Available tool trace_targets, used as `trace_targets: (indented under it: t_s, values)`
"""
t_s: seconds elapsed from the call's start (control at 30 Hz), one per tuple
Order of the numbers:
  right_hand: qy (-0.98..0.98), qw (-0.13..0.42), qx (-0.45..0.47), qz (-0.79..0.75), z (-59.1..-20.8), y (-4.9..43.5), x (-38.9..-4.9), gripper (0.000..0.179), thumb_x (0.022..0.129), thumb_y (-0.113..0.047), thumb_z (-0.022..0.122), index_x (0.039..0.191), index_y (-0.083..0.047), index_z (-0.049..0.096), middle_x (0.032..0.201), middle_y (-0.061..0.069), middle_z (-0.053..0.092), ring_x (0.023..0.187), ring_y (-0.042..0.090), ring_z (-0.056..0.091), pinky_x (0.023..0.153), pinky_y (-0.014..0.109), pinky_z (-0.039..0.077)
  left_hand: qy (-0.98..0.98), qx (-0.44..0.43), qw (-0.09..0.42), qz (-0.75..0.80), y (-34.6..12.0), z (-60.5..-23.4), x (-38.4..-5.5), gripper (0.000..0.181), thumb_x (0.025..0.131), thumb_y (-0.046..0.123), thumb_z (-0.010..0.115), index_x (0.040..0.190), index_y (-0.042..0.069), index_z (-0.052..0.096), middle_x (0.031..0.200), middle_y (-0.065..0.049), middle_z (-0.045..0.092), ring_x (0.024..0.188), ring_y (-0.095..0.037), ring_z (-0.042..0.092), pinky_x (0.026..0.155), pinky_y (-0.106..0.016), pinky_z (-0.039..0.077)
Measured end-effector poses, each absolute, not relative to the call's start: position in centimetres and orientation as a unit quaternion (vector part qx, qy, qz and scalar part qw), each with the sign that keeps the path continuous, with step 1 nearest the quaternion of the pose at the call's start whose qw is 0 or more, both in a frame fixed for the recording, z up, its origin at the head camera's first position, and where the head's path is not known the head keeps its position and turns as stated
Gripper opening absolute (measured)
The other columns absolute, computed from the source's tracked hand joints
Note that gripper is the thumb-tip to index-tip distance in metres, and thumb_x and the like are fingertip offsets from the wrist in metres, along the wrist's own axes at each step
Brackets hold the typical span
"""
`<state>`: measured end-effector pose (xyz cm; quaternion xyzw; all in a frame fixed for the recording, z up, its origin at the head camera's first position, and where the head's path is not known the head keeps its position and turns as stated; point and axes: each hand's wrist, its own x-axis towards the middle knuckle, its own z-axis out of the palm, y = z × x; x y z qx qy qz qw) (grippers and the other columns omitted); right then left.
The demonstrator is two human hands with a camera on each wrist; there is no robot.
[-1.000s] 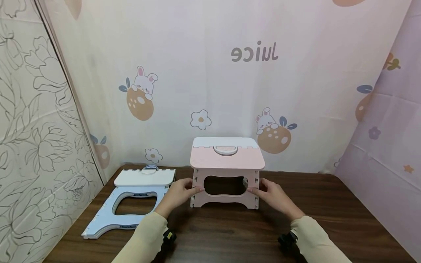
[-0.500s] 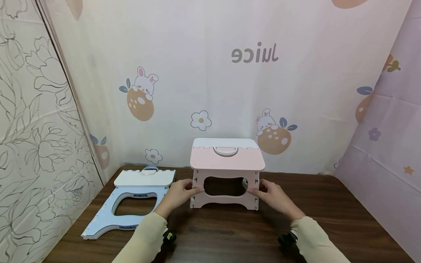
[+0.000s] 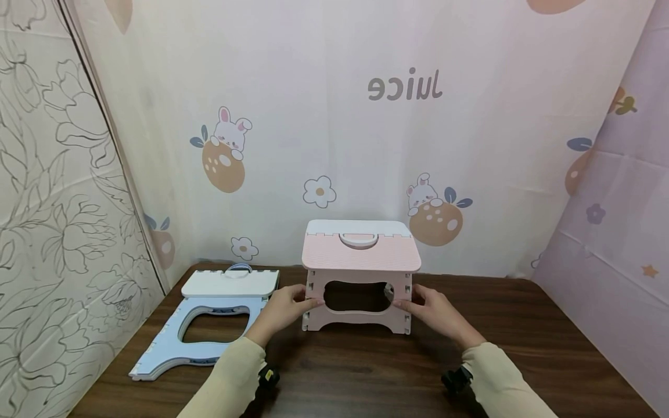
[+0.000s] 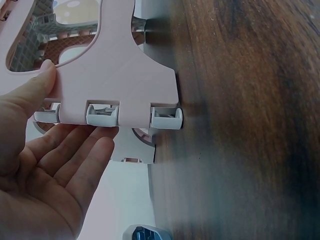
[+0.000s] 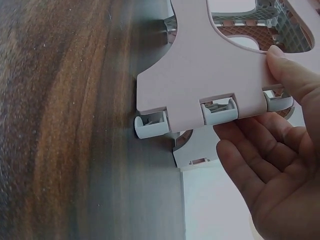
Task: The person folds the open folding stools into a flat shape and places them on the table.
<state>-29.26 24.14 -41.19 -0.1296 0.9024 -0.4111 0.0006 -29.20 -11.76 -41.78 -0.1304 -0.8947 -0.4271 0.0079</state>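
A pink and white folding stool (image 3: 362,252) stands unfolded and upright on the brown wooden table, its white handle lying on the seat. My left hand (image 3: 282,309) grips the left edge of its pink front panel; in the left wrist view the thumb presses the panel face beside the cut-out and the fingers (image 4: 75,155) lie behind the hinged edge. On the other side my right hand (image 3: 436,312) holds the panel's right edge the same way, with its thumb (image 5: 285,67) on the front and fingers under the white hinges.
A blue and white folding stool (image 3: 230,283), folded flat, lies on the table (image 3: 355,377) to the left, close to my left forearm. A printed curtain (image 3: 334,145) hangs right behind the table, with more cloth along both sides.
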Motion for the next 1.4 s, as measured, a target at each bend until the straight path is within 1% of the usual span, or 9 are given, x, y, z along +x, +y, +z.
trace_targets:
  t_s: [0.2, 0.43, 0.6, 0.77, 0.97, 1.2, 1.4]
  values:
    - [0.901, 0.004, -0.130, -0.414, -41.34, 24.15, -29.35, 0.063, 0.093, -0.048, 0.069, 0.133, -0.002, 0.057, 0.110, 0.008, 0.068, 0.091, 0.018, 0.065, 0.078, 0.039, 0.055, -0.895, -0.127, 0.006, -0.427, -11.79, -41.83, -29.23, 0.048, 0.090, 0.053, 0.070, 0.114, 0.011, 0.071, 0.099, -0.001, 0.069, 0.085, -0.015, 0.064, 0.074, -0.040, 0.055]
    - [0.898, 0.011, -0.133, -0.420, -41.30, 24.14, -29.29, 0.062, 0.094, -0.049, 0.068, 0.131, -0.001, 0.058, 0.107, 0.007, 0.068, 0.093, 0.018, 0.065, 0.077, 0.038, 0.054, -0.894, -0.143, 0.011, -0.425, -11.85, -41.70, -29.21, 0.043, 0.091, 0.050, 0.070, 0.111, 0.012, 0.071, 0.097, 0.001, 0.070, 0.081, -0.013, 0.064, 0.071, -0.038, 0.054]
    - [0.897, 0.010, -0.130, -0.422, -41.36, 24.19, -29.32, 0.061, 0.093, -0.049, 0.068, 0.132, -0.002, 0.058, 0.107, 0.007, 0.067, 0.093, 0.018, 0.065, 0.078, 0.038, 0.054, -0.894, -0.144, 0.011, -0.425, -11.82, -41.58, -29.15, 0.041, 0.092, 0.047, 0.070, 0.113, 0.011, 0.071, 0.100, 0.000, 0.071, 0.083, -0.013, 0.064, 0.072, -0.039, 0.054]
    - [0.896, 0.012, -0.132, -0.424, -41.38, 24.13, -29.26, 0.062, 0.094, -0.048, 0.068, 0.133, -0.001, 0.057, 0.108, 0.008, 0.067, 0.094, 0.019, 0.065, 0.079, 0.039, 0.054, -0.894, -0.142, 0.008, -0.425, -11.76, -41.57, -29.16, 0.041, 0.093, 0.046, 0.070, 0.114, 0.011, 0.071, 0.102, -0.002, 0.071, 0.085, -0.014, 0.065, 0.074, -0.040, 0.055]
    - [0.895, 0.014, -0.134, -0.426, -41.36, 24.19, -29.23, 0.064, 0.094, -0.047, 0.068, 0.135, 0.000, 0.055, 0.111, 0.009, 0.067, 0.096, 0.019, 0.065, 0.081, 0.041, 0.054, -0.894, -0.144, 0.006, -0.424, -11.82, -41.56, -29.34, 0.041, 0.093, 0.044, 0.070, 0.114, 0.010, 0.070, 0.101, -0.002, 0.071, 0.084, -0.014, 0.065, 0.073, -0.039, 0.055]
    - [0.895, 0.013, -0.131, -0.427, -41.47, 24.24, -29.43, 0.062, 0.094, -0.047, 0.068, 0.133, -0.001, 0.056, 0.109, 0.008, 0.067, 0.095, 0.019, 0.065, 0.080, 0.040, 0.054, -0.894, -0.148, 0.004, -0.423, -11.93, -41.66, -29.53, 0.044, 0.092, 0.048, 0.070, 0.113, 0.010, 0.071, 0.097, 0.000, 0.071, 0.082, -0.013, 0.064, 0.071, -0.038, 0.054]
    - [0.896, 0.016, -0.132, -0.425, -41.41, 24.28, -29.51, 0.065, 0.093, -0.049, 0.068, 0.135, -0.001, 0.055, 0.111, 0.008, 0.067, 0.096, 0.020, 0.064, 0.082, 0.043, 0.054, -0.895, -0.150, 0.000, -0.420, -12.01, -41.54, -29.61, 0.044, 0.092, 0.048, 0.070, 0.113, 0.010, 0.071, 0.097, 0.001, 0.070, 0.082, -0.012, 0.064, 0.071, -0.037, 0.054]
